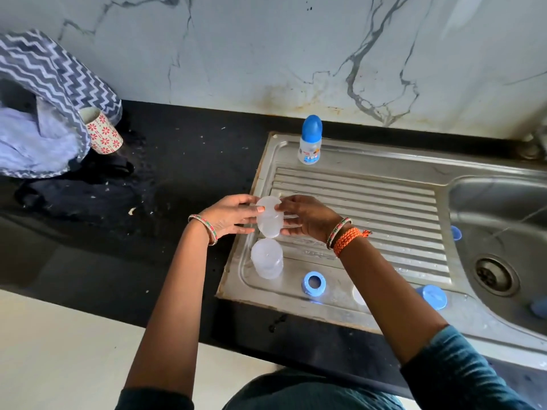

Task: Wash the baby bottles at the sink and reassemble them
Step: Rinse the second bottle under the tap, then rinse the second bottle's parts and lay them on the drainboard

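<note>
1. Fingers of my left hand (229, 216) and right hand (305, 218) curl round a clear bottle body (268, 217), gripping it from both sides above the left edge of the steel drainboard (370, 199).
2. Just below it, a second clear bottle body (267, 258) stands on the drainboard.
3. Near that sits a blue collar ring (313, 283); a blue cap (432, 296) lies further right, by the sink basin (485, 208).
4. One assembled bottle (310, 141) with a blue cap stands upright at the drainboard's far edge.
5. On the black counter (183, 161), well to the left, stands a patterned cup (102, 131).
</note>
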Demonstrator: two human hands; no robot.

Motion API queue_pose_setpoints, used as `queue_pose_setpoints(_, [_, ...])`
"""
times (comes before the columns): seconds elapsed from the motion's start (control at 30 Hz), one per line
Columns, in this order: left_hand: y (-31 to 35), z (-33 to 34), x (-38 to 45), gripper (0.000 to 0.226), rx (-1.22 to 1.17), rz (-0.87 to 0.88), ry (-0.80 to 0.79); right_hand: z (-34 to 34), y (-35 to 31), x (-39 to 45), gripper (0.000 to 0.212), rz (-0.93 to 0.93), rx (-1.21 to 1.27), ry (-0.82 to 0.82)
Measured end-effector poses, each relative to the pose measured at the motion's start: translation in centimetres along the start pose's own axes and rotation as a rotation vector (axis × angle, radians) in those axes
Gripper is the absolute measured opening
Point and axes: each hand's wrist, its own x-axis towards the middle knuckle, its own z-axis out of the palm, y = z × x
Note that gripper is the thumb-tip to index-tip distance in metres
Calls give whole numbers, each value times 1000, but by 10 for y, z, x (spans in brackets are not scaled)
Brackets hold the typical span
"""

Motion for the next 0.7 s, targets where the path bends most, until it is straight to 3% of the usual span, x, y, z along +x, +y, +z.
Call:
queue_pose_setpoints(0.2, [4,11,5,38,-124,53,53,-2,-4,0,22,-25,8,66])
queue_pose_setpoints(0.5, [11,5,-2,30,-5,32,92,-5,-7,-4,38,-36,-22,95])
queue_pose_setpoints(0.57, [22,8,-9,28,128,95,195,-9,-14,-12,41,-61,-36,129])
queue_pose_setpoints(0.7, [57,33,-22,30,597,421,618,-41,-29,-38,31,-201,-76,242])
